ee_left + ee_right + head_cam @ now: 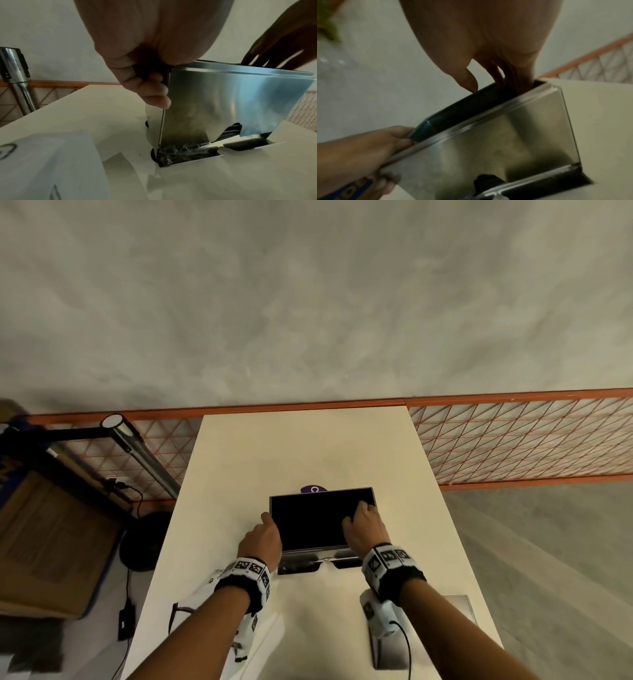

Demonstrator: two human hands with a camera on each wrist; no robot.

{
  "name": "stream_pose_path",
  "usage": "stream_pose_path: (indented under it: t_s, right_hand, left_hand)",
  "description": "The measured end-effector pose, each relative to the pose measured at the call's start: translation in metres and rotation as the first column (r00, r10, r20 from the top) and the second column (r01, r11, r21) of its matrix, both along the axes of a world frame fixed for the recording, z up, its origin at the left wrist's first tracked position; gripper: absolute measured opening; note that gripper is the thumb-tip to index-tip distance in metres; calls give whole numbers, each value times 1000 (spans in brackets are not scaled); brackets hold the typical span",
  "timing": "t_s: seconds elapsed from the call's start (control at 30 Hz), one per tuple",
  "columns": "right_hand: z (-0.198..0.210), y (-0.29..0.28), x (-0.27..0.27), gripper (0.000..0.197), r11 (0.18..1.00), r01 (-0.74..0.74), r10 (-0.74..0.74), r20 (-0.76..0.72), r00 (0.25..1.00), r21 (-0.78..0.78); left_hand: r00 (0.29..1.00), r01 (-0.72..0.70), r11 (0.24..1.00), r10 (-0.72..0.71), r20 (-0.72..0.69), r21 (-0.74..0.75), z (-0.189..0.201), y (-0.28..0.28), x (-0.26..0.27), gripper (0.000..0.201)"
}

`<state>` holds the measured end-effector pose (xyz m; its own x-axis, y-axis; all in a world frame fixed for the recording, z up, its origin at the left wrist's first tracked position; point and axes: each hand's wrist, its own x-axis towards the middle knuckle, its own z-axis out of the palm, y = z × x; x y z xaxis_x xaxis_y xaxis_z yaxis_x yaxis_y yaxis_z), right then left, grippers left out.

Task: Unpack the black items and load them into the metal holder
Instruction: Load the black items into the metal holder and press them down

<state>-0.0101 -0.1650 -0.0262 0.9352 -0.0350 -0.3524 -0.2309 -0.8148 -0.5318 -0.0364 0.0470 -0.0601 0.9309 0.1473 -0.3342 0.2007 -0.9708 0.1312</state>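
White counter (239, 460) bearing the metal holder (231, 102): left hand (262, 537) grips its left edge, right hand (364, 529) reaches straight-fingered inside, loading apparently under way.

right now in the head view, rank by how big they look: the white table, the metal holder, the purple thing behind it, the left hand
1. white table
2. metal holder
3. left hand, gripping the holder's left edge
4. purple thing, mostly hidden behind the holder, so its true size is unsure
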Motion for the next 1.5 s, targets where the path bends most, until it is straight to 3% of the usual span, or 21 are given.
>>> stream_pose_path:
  t_s: [0.1, 0.3, 0.63, 0.8, 0.97, 1.1, 1.3, 1.37, 1.5]
  right_hand:
    - [-13, 7, 12, 51, 994, 113, -111, -99, 989, 15]
    - [-20, 4, 35, 52, 984, 171, -157, -203, 967, 55]
    - [-32, 2, 34, 50, 996, 88, -86, -88, 992, 19]
    - [-27, 3, 20, 66, 1000, 7, -7, 9, 1000, -21]
    - [-16, 11, 1, 34, 965, -199, 242, 286, 927, -172]
    - [-15, 30, -11, 37, 841, -519, 534, 87, 841, -152]
    - [-22, 34, -6, 55, 788, -563, 577, -19, 816, -247]
    - [-23, 32, -7, 53, 797, -552, 576, 30, 817, -245]
    - [-27, 24, -2, 39, 882, -388, 459, 306, 834, -267]
  left_hand:
    - [1000, -10, 1000, 10, -27, 3, 2, 0, 2, 47]
    - [998, -26, 1000, 25, -57, -11, 2, 1, 5, 47]
    - [994, -43, 999, 43, -97, -4, 4, 0, 7, 50]
    - [988, -44, 999, 40, -149, -18, 8, 2, 19, 59]
    - [985, -52, 998, 47, -166, -25, 9, 3, 21, 59]
    - [983, -62, 998, 56, -172, -27, 11, 0, 21, 57]
    - [984, -71, 997, 66, -163, -23, 10, -1, 20, 56]
    - [984, -78, 997, 72, -164, -29, 10, -1, 20, 54]
    - [984, -70, 997, 63, -168, -37, 10, 0, 20, 58]
